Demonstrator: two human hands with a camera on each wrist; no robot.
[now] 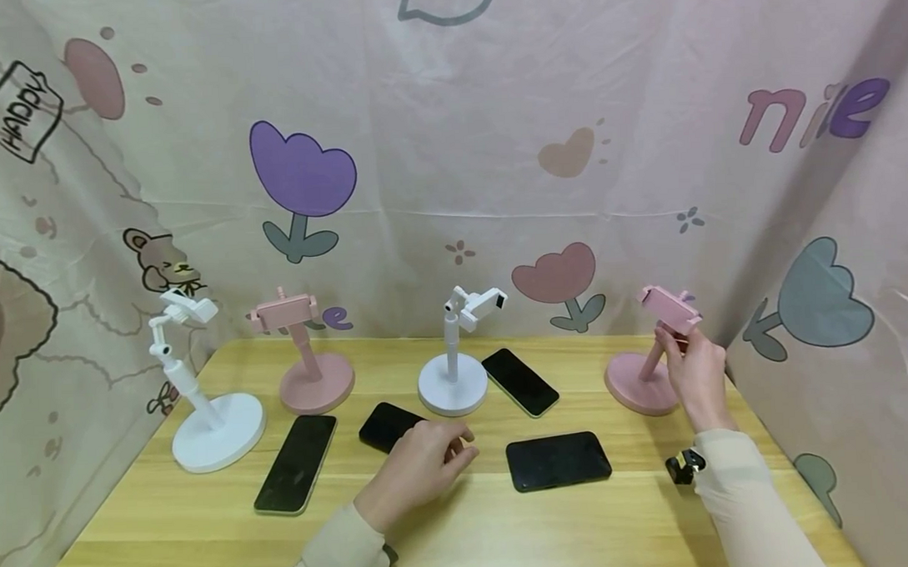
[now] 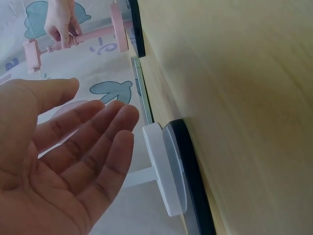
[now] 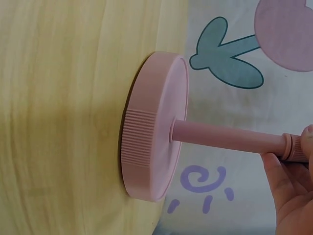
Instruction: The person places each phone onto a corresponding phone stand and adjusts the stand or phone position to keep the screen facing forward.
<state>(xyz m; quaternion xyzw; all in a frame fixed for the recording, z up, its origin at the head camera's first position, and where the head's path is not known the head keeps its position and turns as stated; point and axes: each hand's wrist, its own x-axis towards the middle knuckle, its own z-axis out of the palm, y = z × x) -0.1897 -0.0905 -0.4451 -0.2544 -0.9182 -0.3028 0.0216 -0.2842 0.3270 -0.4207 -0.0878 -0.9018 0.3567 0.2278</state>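
Observation:
At the right of the table a pink phone stand [image 1: 642, 384] has its upper post held between the thumb and fingers of my right hand [image 1: 699, 379]. In the right wrist view, my fingers [image 3: 281, 183] pinch the ribbed collar [image 3: 296, 148], and the round pink base [image 3: 151, 127] rests on the table. My left hand [image 1: 423, 468] holds nothing; it hovers beside a black phone [image 1: 387, 425] and partly hides it. In the left wrist view that hand [image 2: 73, 152] shows its palm, fingers loosely bent and thumb apart.
Two white stands [image 1: 219, 432] [image 1: 453, 385] and another pink stand [image 1: 316, 384] stand along the back and left. More dark phones lie flat: one at left [image 1: 296, 465], one beside the middle stand [image 1: 521, 382], one at front [image 1: 559, 462]. A printed curtain [image 1: 450, 167] hangs behind.

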